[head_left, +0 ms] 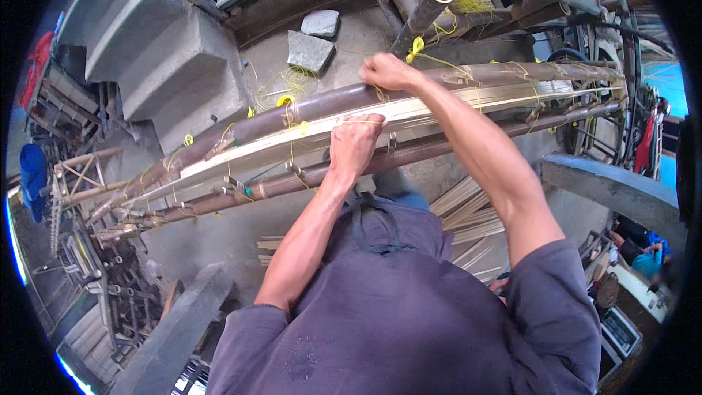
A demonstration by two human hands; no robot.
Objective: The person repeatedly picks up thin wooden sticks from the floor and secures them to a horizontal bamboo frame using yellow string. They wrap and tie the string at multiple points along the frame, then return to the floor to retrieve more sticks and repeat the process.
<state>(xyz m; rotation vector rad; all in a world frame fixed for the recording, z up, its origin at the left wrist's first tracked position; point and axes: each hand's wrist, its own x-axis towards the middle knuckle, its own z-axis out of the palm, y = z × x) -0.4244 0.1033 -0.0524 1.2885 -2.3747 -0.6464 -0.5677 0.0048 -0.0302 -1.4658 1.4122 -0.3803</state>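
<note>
My left hand (356,148) is closed in a fist over a bundle of pale split-bamboo strips (424,108). A yellow string (362,121) crosses its knuckles. Above the far dark bamboo pole (322,105) my right hand (389,72) is also closed, and what its fingers hold is hidden. The strips lie lengthwise between that pole and a near bamboo pole (278,184). Several yellow string ties hang along both poles. A small coil of yellow string (285,101) rests at the far pole, left of my hands.
Concrete steps (175,66) rise at the far left. Two stone slabs (310,51) lie on the floor beyond the frame. An upright cut bamboo tube (431,6) stands at the back. Loose bamboo strips (468,208) lie near me. Another person (647,256) is at the far right.
</note>
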